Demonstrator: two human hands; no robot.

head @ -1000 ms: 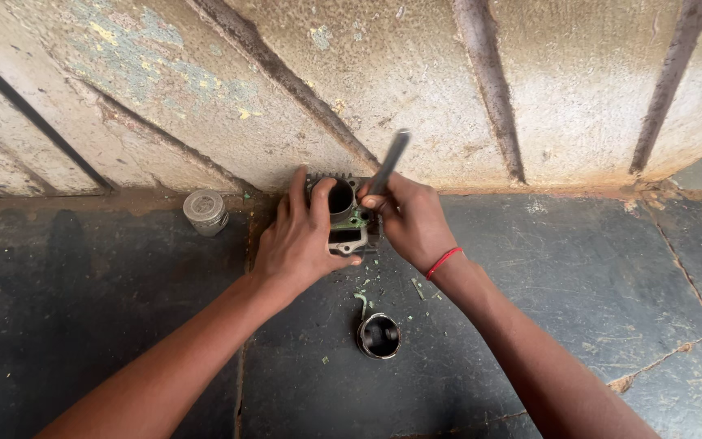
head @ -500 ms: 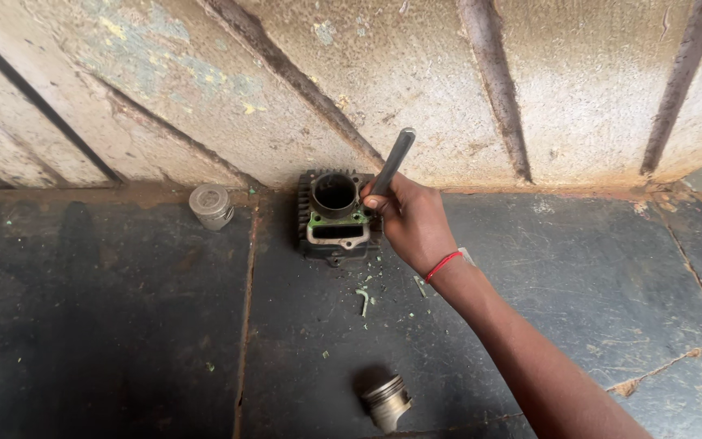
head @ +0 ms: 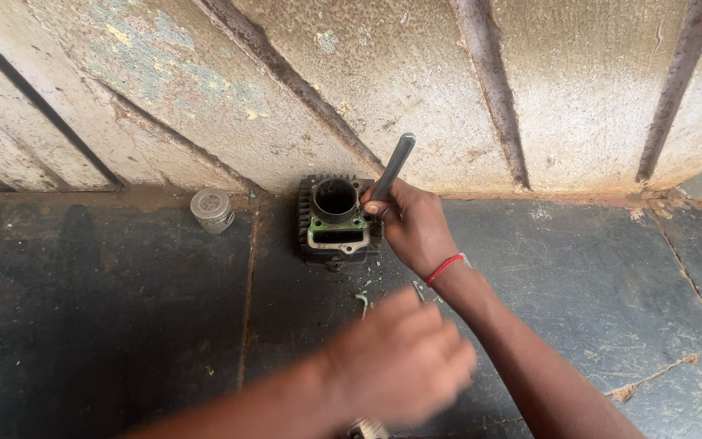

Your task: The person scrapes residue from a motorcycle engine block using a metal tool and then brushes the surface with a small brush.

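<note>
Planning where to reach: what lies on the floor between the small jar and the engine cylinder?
Head view: only bare dark floor and a rusty seam between the jar and the cylinder.

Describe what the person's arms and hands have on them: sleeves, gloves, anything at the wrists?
Both forearms are bare, with no sleeves in view and no gloves. The right hand has a thin red thread band around its wrist. The left hand is blurred; no band, ring or watch can be made out on it.

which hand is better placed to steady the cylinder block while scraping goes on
Left. The right hand is already gripping the metal tool at the cylinder block. The left hand is blurred and away from the block, with nothing seen in it, so it looks available.
</note>
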